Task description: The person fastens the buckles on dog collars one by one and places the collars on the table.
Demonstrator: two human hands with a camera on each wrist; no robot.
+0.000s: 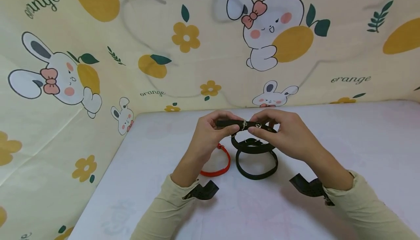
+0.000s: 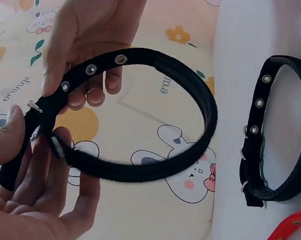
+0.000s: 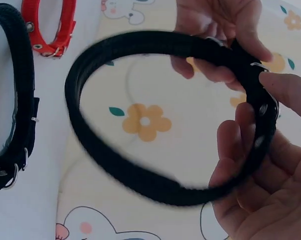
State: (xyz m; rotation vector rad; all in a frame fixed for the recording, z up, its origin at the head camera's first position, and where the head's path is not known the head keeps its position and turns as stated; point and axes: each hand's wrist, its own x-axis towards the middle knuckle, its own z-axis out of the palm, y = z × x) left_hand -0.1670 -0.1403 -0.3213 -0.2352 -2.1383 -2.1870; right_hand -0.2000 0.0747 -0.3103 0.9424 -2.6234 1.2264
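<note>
Both hands hold a black collar (image 1: 253, 149) up above the table, its strap closed into a loop. My left hand (image 1: 211, 132) pinches the strap's free end beside the metal buckle, thumb toward me. On the other side of the buckle, my right hand (image 1: 288, 134) grips the band where metal-rimmed eyelets run along it. The left wrist view shows the strap (image 2: 125, 172) passing through the buckle and a keeper between the two hands. Below and nearer me, a second black collar (image 1: 257, 177) lies looped on the table, with a red collar (image 1: 214, 173) left of it, partly behind my left wrist.
The white-covered table (image 1: 157, 134) meets a cream cloth backdrop (image 1: 197, 65) printed with rabbits, oranges and flowers at the back and left. Black pieces (image 1: 205, 191) stick out from both sleeve cuffs, low over the table.
</note>
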